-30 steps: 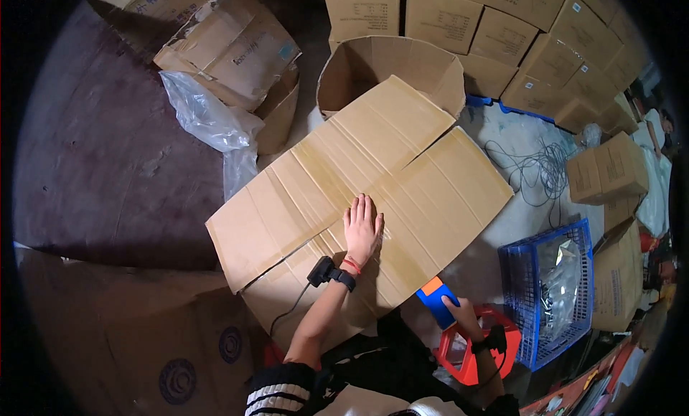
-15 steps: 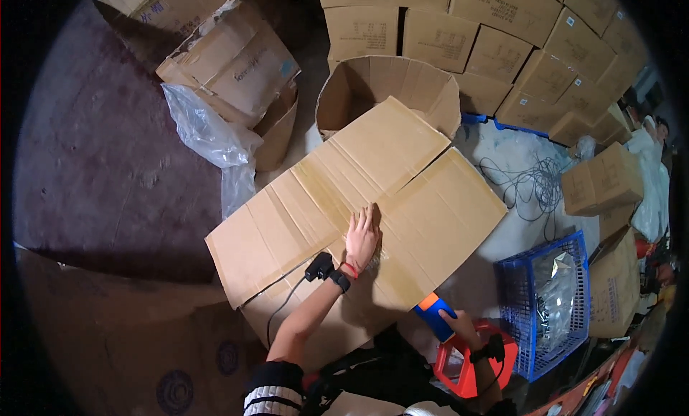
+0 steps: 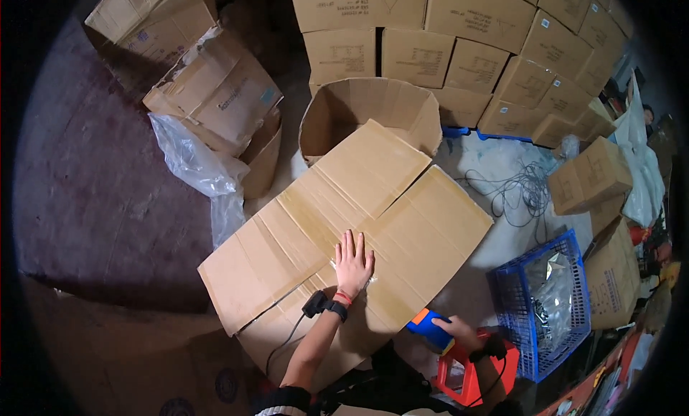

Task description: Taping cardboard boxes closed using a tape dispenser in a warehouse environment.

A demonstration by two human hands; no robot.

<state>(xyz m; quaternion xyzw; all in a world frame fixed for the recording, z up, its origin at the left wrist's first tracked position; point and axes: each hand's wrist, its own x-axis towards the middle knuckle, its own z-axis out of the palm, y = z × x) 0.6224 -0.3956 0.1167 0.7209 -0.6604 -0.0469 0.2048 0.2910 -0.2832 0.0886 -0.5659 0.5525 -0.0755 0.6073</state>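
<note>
A flattened cardboard carton (image 3: 423,237) lies slantwise in front of me, with flaps and slits and strips of clear tape across its middle. My left hand (image 3: 352,267) rests palm down on it near the centre, fingers stretched out. At the carton's lower right edge, my right hand (image 3: 463,333) is closed around a blue block-like object (image 3: 431,333) with an orange end and a yellow edge; its exact kind does not show. Below and beside that hand is a red plastic frame (image 3: 508,366), partly hidden by my forearm.
Behind the carton stands an open box (image 3: 402,97); stacked cartons (image 3: 344,57) line the back. A torn box (image 3: 230,93) and clear plastic (image 3: 194,165) are at left. On the right are a blue basket (image 3: 527,344) holding plastic and a tangled cable (image 3: 527,190).
The whole view has shifted, so most things sit lower and slightly left. The fingers of my left hand are spread wider on the carton. My right hand keeps its grip on the blue object.
</note>
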